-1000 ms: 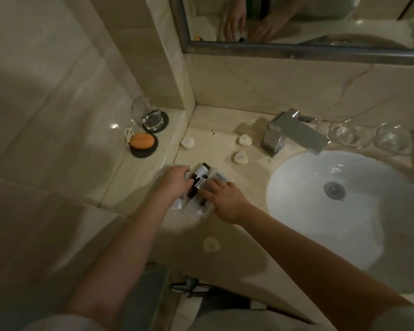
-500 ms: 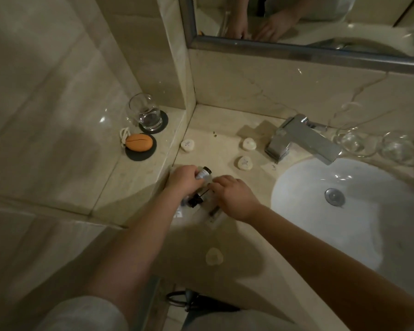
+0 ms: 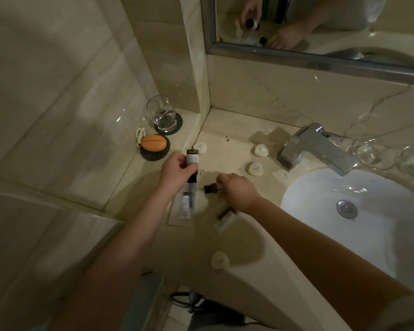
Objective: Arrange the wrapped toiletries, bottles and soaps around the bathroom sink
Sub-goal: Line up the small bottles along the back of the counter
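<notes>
On the marble counter left of the sink, the left hand was closed around a small dark bottle, lifted clear of the surface with its pale-labelled end pointing away from the person. Below that hand a clear wrapped packet lay flat, blurred, so its contents could not be read. The right hand was lowered beside it, fingers pinched together on a small dark item (too blurred to tell what it was). Another wrapped toiletry rested just under the right wrist, touching the counter. Round white soaps sat apart from one another: one near the raised ledge, two beside the chrome tap, and a fourth near the counter's front edge. On the ledge, a glass tumbler stood on a dark coaster, and an orange oval object rested on a second coaster. Two clear glass bowls stood behind the basin.
</notes>
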